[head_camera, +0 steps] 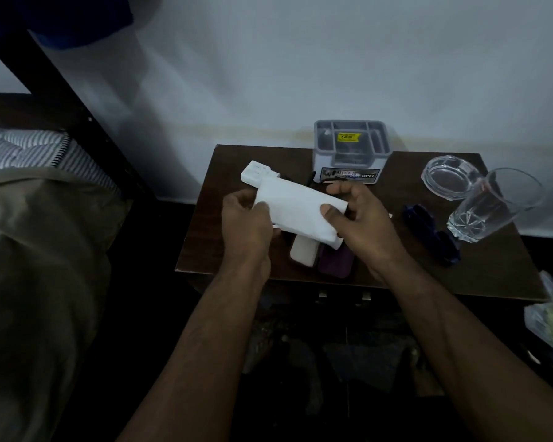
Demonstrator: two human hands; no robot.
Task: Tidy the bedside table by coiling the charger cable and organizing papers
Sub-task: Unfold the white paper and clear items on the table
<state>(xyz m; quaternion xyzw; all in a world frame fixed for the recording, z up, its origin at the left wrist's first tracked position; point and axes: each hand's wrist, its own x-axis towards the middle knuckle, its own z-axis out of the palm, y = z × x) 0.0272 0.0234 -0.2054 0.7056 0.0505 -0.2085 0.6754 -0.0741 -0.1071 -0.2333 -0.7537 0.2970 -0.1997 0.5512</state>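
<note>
Against the pale wall, the brown bedside table (492,269) is carrying a grey organizer (351,148), ashtray (449,177) and glass (492,205) while left hand (246,224) and right hand (361,218) are pinching folded white paper (297,208) above its middle, charger (255,174) lying just behind.

Probably a dim bedroom: a striped mattress (23,148) on a dark bedframe (61,90) beside a small bedside table (479,272)

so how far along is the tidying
Midway, by the look of it. Both hands, left and right, hold a folded white paper above the table. The white charger lies behind it; its cable is mostly hidden, so coiling can't be judged. The organizer looks unfilled; the paper still needs putting away.
</note>
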